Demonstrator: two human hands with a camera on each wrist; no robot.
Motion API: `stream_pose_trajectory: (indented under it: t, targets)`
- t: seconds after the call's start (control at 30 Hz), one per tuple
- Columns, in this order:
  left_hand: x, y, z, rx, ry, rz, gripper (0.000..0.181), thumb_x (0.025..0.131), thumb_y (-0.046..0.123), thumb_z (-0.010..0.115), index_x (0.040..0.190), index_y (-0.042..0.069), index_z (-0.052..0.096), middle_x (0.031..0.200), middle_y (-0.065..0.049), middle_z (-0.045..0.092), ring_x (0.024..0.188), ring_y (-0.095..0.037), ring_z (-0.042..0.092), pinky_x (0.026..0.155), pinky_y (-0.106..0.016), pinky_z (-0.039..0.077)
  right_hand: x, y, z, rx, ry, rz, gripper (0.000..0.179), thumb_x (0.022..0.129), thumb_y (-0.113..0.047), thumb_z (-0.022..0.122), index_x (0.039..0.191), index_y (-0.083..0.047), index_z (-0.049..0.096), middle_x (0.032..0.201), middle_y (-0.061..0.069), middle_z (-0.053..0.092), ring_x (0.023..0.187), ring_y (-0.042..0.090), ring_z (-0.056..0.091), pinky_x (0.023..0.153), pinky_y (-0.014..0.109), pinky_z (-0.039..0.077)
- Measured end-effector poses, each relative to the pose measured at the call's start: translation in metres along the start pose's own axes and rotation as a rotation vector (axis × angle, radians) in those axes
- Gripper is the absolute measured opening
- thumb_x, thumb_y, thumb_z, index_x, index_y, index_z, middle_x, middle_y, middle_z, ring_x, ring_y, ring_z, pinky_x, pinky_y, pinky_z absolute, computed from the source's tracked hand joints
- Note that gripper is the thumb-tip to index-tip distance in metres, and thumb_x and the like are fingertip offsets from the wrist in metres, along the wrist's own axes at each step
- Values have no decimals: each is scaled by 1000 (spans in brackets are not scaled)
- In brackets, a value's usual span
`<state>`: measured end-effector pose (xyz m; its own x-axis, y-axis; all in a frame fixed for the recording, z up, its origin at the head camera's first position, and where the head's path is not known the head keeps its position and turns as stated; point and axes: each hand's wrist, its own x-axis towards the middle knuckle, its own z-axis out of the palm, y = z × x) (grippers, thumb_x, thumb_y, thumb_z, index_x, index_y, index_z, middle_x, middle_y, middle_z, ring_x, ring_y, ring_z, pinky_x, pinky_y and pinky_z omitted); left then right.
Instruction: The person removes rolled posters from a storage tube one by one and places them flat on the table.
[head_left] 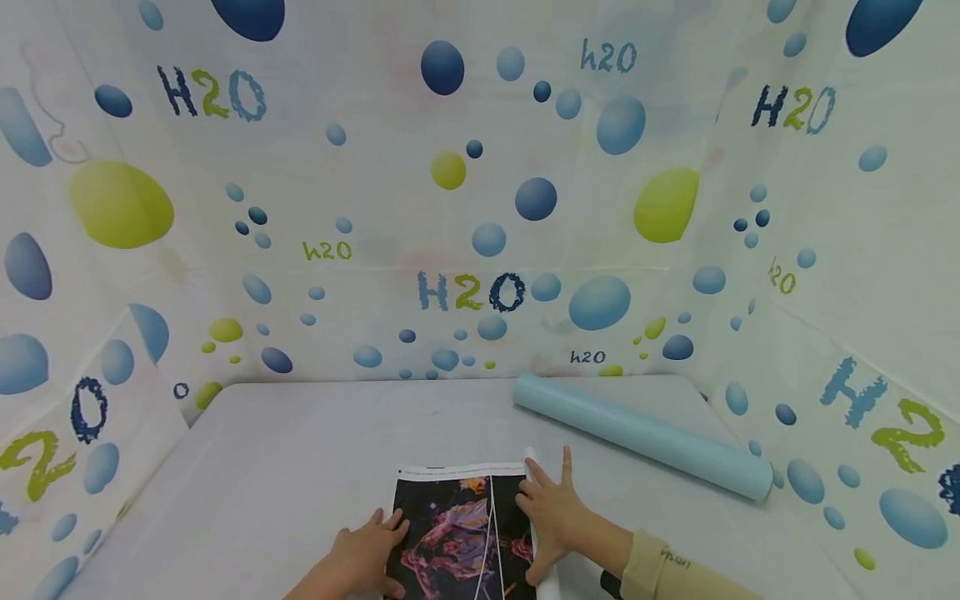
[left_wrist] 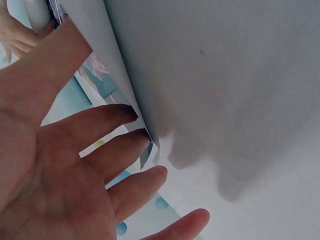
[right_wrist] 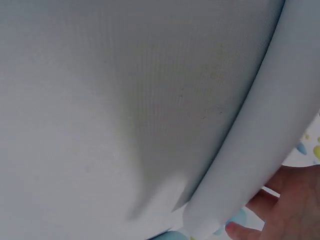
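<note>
A printed poster with a dark, colourful nebula picture and a white top margin lies on the white table near its front. Along its right side the sheet is curled into a white roll. My left hand rests at the poster's left edge, fingertips and thumb touching the border. In the left wrist view the fingers of the left hand lie loosely extended along the paper's edge. My right hand is spread over the rolled side, its fingers and thumb against the paper.
A long light-blue tube lies slantwise on the table at the back right. A small black object shows under the right sleeve. Curtains printed with bubbles and H2O lettering surround the table at the back and sides.
</note>
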<state>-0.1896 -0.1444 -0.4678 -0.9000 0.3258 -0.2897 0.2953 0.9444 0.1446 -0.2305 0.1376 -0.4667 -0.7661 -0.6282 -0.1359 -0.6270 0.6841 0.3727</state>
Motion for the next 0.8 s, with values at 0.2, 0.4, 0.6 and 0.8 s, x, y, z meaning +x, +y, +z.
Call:
stream_pose_trajectory:
  t: [0.2,0.4,0.6,0.8]
  targets:
    - [-1,-6,-1,7,2,-20,84,49,49,69,122,14,48,130,-3,39,118,-33,32,70,-55,36,-6,6,6,-25,10,11,100,40,-88,38,113,-21,48,120,-5,42,126,29,14,73,72,-9]
    - [-2,-9,-1,12,-1,-20,84,49,50,68,122,15,48,130,-3,39,117,-33,32,68,-54,38,-14,13,12,-5,-5,59,101,38,-87,42,115,-22,46,122,-4,42,126,30,14,74,72,-7]
    - [-2,-12,-1,-9,-13,-33,84,48,49,69,122,15,48,130,-4,39,118,-34,31,71,-57,35,-19,21,13,13,-64,105,104,36,-86,45,118,-21,46,128,0,38,126,32,12,72,72,-10]
    - [-5,-22,-1,-35,-14,-43,84,48,48,69,122,14,47,130,-4,38,119,-35,28,72,-58,34,-27,31,19,19,-40,139,107,35,-86,45,119,-19,44,127,0,39,124,32,17,73,73,-5]
